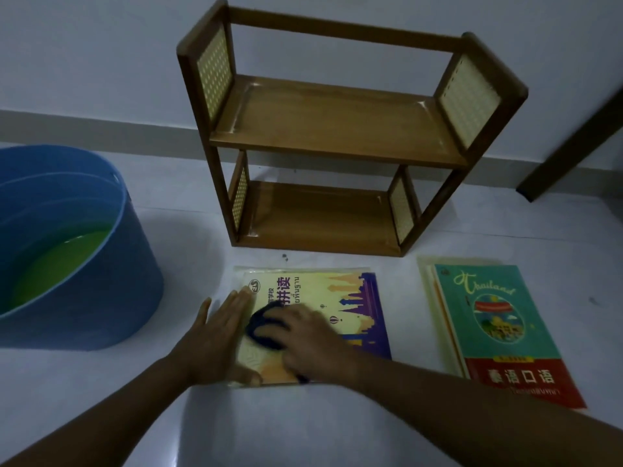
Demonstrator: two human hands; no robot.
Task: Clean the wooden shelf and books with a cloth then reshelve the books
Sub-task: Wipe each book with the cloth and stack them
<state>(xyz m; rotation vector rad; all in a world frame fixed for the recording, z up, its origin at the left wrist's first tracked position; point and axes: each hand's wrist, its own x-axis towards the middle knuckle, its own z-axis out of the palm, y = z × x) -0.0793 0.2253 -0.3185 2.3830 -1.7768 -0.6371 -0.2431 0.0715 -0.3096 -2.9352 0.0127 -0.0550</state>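
Note:
A two-tier wooden shelf (pixel 337 129) with woven side panels stands against the wall, both tiers bare. In front of it a yellow and purple book (pixel 354 298) lies flat on the white floor. My left hand (pixel 219 335) lies flat on the book's left edge, fingers together. My right hand (pixel 310 335) presses a dark blue cloth (pixel 259 323) onto the cover. To the right lies a small stack of books topped by a teal and red book (pixel 499 328).
A blue bucket (pixel 111 281) holding greenish water stands at the left, close to my left arm. A dark wooden post (pixel 573 136) leans at the far right by the wall. A grey skirting strip runs along the wall behind the shelf.

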